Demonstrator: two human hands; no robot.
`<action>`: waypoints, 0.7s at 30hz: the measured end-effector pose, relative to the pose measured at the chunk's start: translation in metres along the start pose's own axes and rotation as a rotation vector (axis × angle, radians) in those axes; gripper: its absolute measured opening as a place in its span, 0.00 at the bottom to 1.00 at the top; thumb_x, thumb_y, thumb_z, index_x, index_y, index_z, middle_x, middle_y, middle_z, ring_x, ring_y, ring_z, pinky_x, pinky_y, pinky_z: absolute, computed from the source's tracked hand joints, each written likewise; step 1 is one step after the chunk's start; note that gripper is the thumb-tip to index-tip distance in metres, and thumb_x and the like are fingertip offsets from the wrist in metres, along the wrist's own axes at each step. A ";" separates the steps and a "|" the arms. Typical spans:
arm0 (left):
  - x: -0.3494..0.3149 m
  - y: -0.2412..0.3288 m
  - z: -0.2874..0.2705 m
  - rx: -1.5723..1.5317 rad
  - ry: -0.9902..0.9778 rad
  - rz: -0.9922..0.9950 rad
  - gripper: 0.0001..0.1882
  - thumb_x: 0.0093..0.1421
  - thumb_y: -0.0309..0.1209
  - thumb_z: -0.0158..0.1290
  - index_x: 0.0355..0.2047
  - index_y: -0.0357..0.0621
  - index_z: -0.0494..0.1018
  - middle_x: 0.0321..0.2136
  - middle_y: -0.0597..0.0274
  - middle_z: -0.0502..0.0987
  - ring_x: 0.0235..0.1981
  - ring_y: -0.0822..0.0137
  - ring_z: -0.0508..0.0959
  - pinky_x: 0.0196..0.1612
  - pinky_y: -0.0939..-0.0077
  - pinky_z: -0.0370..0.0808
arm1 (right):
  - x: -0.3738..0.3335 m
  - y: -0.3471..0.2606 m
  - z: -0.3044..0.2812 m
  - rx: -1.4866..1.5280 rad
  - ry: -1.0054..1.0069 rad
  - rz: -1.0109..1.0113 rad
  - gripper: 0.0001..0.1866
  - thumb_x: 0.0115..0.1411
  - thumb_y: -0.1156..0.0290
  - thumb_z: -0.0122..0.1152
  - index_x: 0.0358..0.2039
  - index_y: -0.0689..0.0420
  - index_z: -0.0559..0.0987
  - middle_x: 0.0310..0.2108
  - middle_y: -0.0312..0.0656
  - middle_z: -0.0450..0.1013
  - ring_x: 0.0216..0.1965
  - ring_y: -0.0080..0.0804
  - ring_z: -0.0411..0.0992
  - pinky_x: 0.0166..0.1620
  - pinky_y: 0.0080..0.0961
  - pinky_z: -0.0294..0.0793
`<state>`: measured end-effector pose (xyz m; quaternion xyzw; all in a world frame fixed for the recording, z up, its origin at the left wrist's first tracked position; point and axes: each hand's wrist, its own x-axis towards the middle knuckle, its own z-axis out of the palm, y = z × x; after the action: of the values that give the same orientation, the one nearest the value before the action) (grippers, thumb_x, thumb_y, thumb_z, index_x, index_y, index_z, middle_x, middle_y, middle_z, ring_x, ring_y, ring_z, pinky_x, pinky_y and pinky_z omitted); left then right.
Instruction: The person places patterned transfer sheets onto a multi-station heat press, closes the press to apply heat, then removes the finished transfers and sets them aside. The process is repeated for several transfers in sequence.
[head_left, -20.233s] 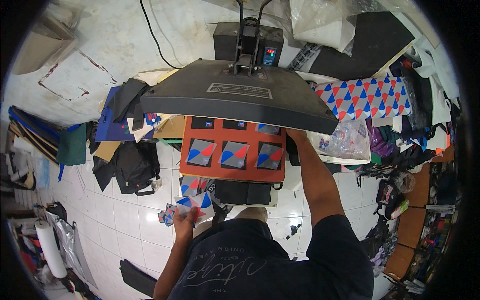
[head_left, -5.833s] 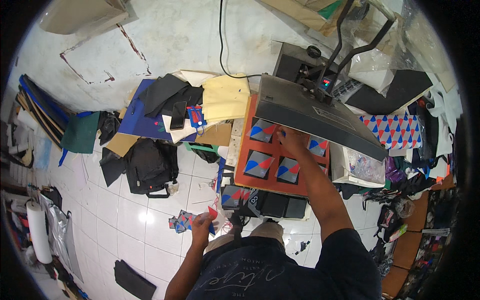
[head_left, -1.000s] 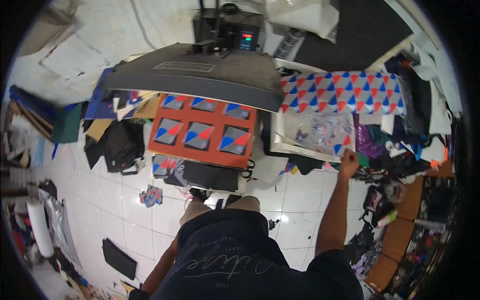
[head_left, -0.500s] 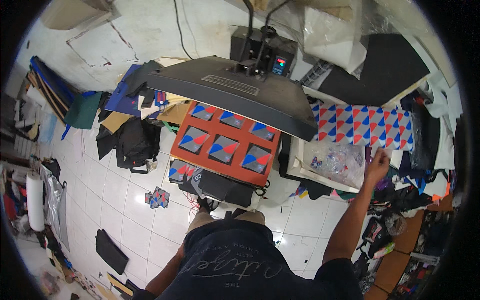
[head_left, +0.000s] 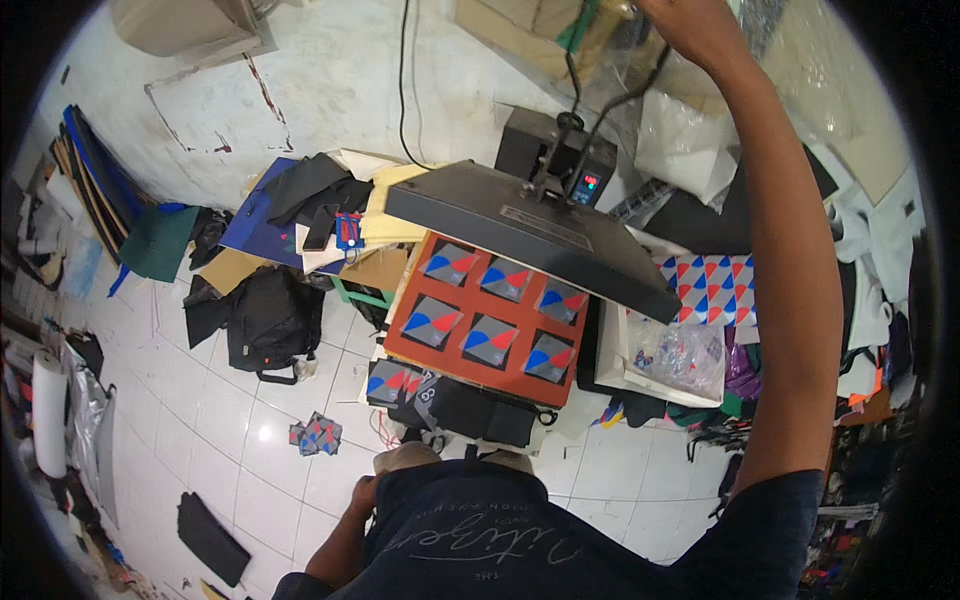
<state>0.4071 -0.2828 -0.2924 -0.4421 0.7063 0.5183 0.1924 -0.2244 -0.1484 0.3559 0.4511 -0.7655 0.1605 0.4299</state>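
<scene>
My right hand is raised at the upper edge, closed around the heat press handle; its fingertips are partly cut off by the edge. Below it, the dark upper plate of the heat press is tilted up over an orange-red pad. On the pad, several grey square patches with blue and red shapes lie in rows, spaced apart. My left hand rests low beside my shirt and thigh, its fingers hidden.
A white box of clear plastic stands right of the press, with a patterned blue-red sheet behind it. Folded black cloth lies before the pad. A black bag and loose patches are on the tiled floor.
My right hand has left the patterned sheet and gone up to the press handle. The view has shifted, so the press sits lower and farther right. The upper plate remains raised.
</scene>
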 end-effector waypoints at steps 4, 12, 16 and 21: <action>0.012 -0.010 -0.019 -0.300 0.214 -0.225 0.32 0.56 0.51 0.59 0.43 0.29 0.75 0.36 0.41 0.81 0.37 0.55 0.81 0.41 0.64 0.77 | 0.047 -0.011 0.040 -0.244 -0.305 0.098 0.37 0.56 0.42 0.58 0.52 0.64 0.74 0.50 0.60 0.72 0.53 0.55 0.70 0.56 0.42 0.68; 0.023 -0.008 -0.096 -0.387 0.189 -0.184 0.24 0.56 0.40 0.61 0.46 0.34 0.71 0.28 0.55 0.77 0.23 0.68 0.77 0.20 0.74 0.72 | 0.061 0.065 0.078 -0.234 -0.465 0.070 0.38 0.50 0.48 0.62 0.54 0.65 0.71 0.49 0.57 0.74 0.50 0.50 0.73 0.54 0.39 0.71; 0.037 0.023 -0.142 -0.489 0.279 -0.042 0.20 0.59 0.37 0.58 0.45 0.35 0.71 0.26 0.60 0.75 0.20 0.73 0.73 0.19 0.77 0.68 | 0.069 0.050 0.065 0.017 -0.856 0.039 0.29 0.49 0.59 0.58 0.48 0.66 0.73 0.34 0.46 0.76 0.34 0.37 0.75 0.41 0.32 0.75; 0.038 0.140 -0.185 -0.516 0.395 0.323 0.13 0.65 0.32 0.53 0.44 0.36 0.72 0.27 0.68 0.73 0.24 0.78 0.69 0.26 0.83 0.67 | 0.003 -0.033 0.009 0.241 -1.016 0.379 0.23 0.47 0.61 0.60 0.42 0.62 0.75 0.24 0.35 0.70 0.22 0.21 0.67 0.27 0.23 0.70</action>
<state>0.3056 -0.4563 -0.1694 -0.4502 0.6367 0.6078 -0.1499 -0.2025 -0.1729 0.3483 0.3719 -0.9206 0.0838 -0.0842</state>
